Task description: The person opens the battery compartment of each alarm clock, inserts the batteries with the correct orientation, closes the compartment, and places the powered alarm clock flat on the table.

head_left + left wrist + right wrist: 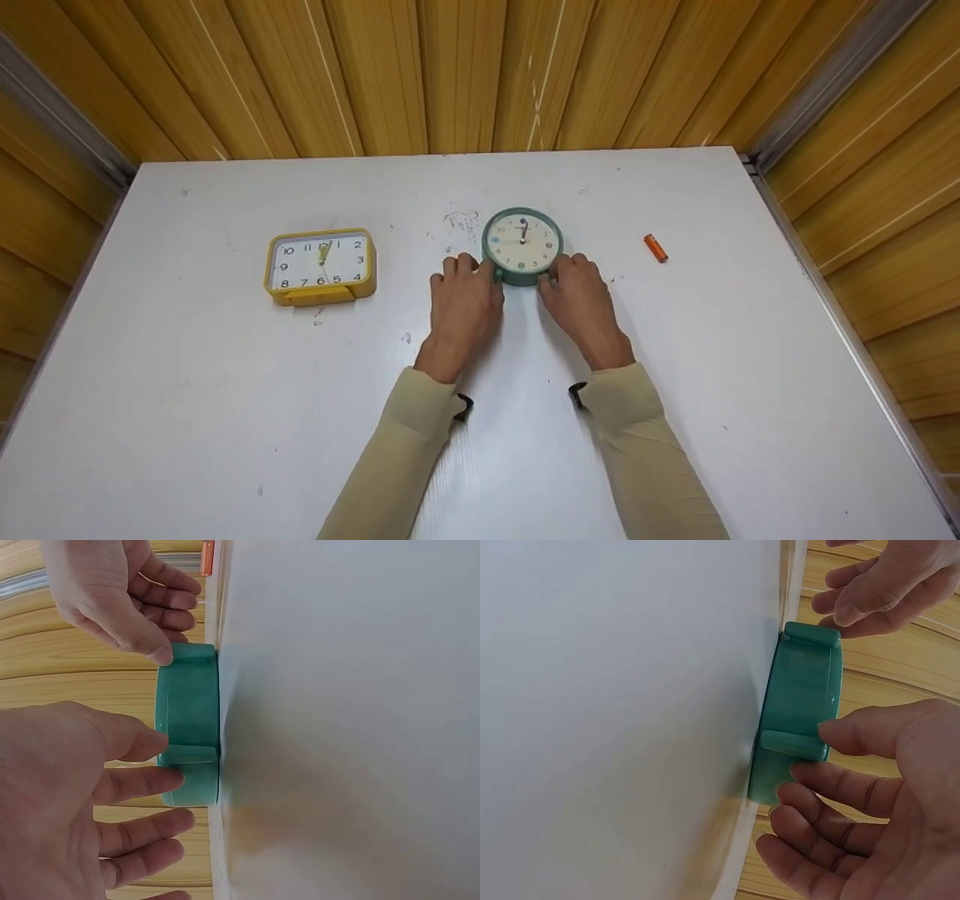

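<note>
A round green clock (522,241) lies face up on the white table. In the head view my left hand (466,304) is at its lower left edge and my right hand (581,300) at its lower right edge. The left wrist view shows the left thumb and index finger (142,784) pinching one short foot of the clock (189,701). On the other foot, in the right wrist view, the right thumb and index finger (847,784) do the same. The remaining fingers of both hands spread loosely beside the clock's rim.
A yellow rectangular clock (321,266) lies face up to the left. An orange battery (655,248) lies on the table (750,360) to the right. Wood-look panel walls (457,75) stand behind the table and at both sides.
</note>
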`<action>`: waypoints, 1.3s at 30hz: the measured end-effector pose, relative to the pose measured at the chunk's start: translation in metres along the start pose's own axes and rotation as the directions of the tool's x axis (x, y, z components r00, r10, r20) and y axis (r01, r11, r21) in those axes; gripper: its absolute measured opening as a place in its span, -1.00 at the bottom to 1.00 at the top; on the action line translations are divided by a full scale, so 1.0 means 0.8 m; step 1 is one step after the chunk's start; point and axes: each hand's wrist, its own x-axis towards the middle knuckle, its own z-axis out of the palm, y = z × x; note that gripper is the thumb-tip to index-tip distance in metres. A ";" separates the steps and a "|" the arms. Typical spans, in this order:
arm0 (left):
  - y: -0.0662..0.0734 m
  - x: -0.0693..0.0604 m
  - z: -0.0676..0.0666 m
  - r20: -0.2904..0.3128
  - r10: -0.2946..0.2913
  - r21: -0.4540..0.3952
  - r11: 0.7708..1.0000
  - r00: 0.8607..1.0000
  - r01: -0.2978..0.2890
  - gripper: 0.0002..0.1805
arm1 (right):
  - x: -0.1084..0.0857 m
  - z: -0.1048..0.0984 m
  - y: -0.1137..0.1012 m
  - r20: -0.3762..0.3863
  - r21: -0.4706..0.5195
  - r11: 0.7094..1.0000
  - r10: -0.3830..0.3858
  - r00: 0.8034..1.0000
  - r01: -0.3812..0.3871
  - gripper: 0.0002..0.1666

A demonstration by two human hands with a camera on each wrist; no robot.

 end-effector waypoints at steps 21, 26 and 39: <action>-0.020 -0.024 -0.025 0.030 0.013 -0.015 1.000 0.999 -0.012 -0.74 | -0.015 0.007 -0.014 0.048 -0.007 0.994 -0.105 0.993 0.105 -0.88; -0.024 -0.038 -0.024 0.047 -0.004 -0.047 0.999 0.999 0.006 -0.74 | -0.025 0.007 -0.016 0.080 -0.007 0.993 -0.116 0.990 0.117 -0.89; -0.015 -0.080 -0.035 0.028 0.047 -0.014 0.999 0.999 -0.046 -0.78 | -0.061 0.008 -0.009 0.078 -0.027 0.980 -0.193 0.978 0.195 -0.90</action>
